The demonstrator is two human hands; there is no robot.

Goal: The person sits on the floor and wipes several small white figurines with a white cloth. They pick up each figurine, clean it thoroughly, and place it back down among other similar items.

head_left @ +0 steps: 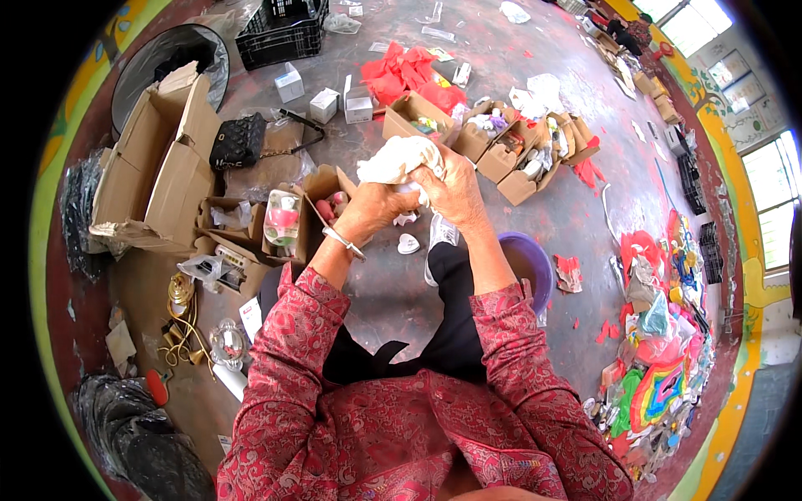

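Observation:
Both of my hands are closed around a crumpled off-white cloth [399, 160], held up in front of my knees. My left hand [376, 207] grips its lower part, and my right hand [454, 188] presses it from the right side with the thumb on top. Whether something is wrapped inside the cloth cannot be seen. Below my hands, a small white heart-shaped piece [408, 244] lies on the floor between my feet. Just left of my left hand stands an open cardboard box [327, 179] with pink and red items inside.
A purple bucket [547, 271] stands by my right leg. Ahead are several small cardboard boxes [511, 163] full of mixed items, and red scraps [409, 71]. To the left are a large carton [159, 167] and a black handbag [238, 142]. Colourful litter [660, 334] is heaped at right.

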